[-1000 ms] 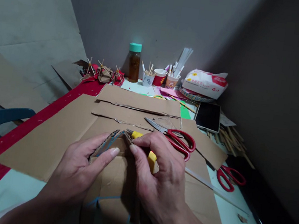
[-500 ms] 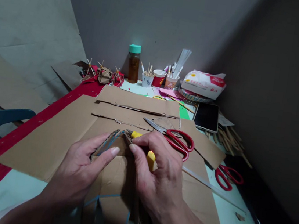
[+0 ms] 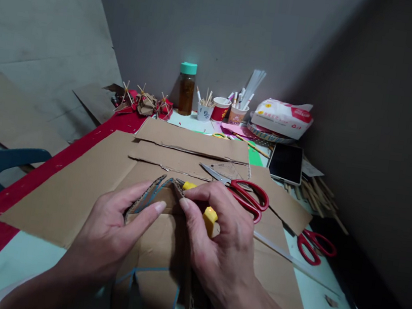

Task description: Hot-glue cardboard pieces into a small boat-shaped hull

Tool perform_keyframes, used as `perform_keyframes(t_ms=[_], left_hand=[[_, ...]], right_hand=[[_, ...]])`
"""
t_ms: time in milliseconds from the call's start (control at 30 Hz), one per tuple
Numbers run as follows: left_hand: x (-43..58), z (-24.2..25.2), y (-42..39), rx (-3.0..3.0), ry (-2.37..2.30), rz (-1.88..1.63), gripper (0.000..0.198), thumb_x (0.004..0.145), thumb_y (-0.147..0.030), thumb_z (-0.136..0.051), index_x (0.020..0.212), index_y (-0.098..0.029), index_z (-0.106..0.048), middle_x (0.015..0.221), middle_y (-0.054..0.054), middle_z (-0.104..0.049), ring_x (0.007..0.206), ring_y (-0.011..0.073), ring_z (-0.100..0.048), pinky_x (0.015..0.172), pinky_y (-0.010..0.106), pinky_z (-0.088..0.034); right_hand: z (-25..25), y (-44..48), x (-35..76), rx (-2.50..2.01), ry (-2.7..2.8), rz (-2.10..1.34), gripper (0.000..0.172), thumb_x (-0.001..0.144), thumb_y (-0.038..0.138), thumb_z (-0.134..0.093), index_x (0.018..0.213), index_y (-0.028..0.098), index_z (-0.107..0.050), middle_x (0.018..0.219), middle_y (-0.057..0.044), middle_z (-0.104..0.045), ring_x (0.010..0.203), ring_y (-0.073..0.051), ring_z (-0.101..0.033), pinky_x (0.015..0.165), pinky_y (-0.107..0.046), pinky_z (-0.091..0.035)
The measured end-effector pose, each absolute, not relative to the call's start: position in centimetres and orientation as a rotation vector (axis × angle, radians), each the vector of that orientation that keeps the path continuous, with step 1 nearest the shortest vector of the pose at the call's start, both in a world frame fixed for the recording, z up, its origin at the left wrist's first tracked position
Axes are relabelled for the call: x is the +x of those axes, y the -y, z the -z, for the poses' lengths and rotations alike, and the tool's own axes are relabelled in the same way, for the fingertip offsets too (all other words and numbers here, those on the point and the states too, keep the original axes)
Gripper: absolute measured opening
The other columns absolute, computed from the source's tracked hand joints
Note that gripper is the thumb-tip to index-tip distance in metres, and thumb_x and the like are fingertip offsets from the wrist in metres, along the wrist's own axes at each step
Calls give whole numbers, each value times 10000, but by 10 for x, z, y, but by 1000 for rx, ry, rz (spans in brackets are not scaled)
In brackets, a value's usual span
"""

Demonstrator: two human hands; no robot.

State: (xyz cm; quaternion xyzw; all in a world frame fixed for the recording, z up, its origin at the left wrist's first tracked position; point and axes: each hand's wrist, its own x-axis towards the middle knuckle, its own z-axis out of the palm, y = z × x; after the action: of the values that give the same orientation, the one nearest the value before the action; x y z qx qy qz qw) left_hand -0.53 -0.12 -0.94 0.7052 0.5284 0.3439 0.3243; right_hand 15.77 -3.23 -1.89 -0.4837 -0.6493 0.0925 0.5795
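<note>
Pale tabletop [image 3: 23, 256] beneath left hand [image 3: 112, 223] and right hand [image 3: 230, 242]; between them, folded cardboard [image 3: 163, 238], probably light, stiff, creasable, edge-pinched by both, a sound hold; shadowed lower down, unclear.

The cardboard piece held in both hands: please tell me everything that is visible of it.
The cardboard piece is brown and bent, with blue lines and flaps raised at its far end, whose cut edges show corrugation. The left hand grips its left flap; the right hand pinches the right one. It runs toward the person and out of the picture's bottom.
</note>
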Motion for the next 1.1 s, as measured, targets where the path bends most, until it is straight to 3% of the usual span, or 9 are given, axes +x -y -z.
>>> perform_keyframes(t_ms=[367, 600, 867, 1000, 1100], left_hand=[[-1, -2, 5, 1673, -1397, -1020, 337, 808, -491, -680, 1033, -267, -793, 1040, 12, -804, 979, 289, -713, 882, 357, -548], [-3, -2, 5, 1583, -1368, -1009, 304, 814, -483, -701, 1040, -303, -795, 1030, -16, -800, 944, 259, -707, 844, 321, -543], [-4, 0, 3, 1471, -1224, -1044, 288, 822, -430, -724, 1048, -263, -783, 994, 7, -792, 940, 251, -716, 904, 340, -549], [-4, 2, 0, 1573, -1226, -1036, 233, 808, -395, -731, 981, -252, -793, 847, -3, -768, 864, 227, -716, 868, 314, -561], [-3, 2, 0, 1580, -1296, -1037, 235, 803, -430, -733, 961, -265, -785, 876, -7, -776, 858, 228, -713, 855, 310, -560]], right_hand=[[11, 33, 160, -1179, 1523, -247, 79, 908, 122, -623, 849, 150, -669, 763, 18, -658, 713, -91, -601, 667, -198, -470], [10, 34, 161, -1205, 1518, -251, 58, 912, 152, -612, 887, 127, -658, 779, 4, -656, 699, -75, -605, 666, -171, -479], [15, 35, 156, -1159, 1626, -173, 139, 915, 165, -602, 1011, 86, -663, 818, -18, -653, 728, -107, -597, 668, -219, -487], [16, 36, 156, -1159, 1636, -174, 153, 892, 141, -599, 1011, 79, -672, 822, -23, -652, 717, -104, -592, 659, -215, -479], [16, 36, 156, -1156, 1629, -142, 126, 875, 108, -596, 975, 88, -670, 816, -18, -654, 731, -99, -597, 685, -211, -473]])
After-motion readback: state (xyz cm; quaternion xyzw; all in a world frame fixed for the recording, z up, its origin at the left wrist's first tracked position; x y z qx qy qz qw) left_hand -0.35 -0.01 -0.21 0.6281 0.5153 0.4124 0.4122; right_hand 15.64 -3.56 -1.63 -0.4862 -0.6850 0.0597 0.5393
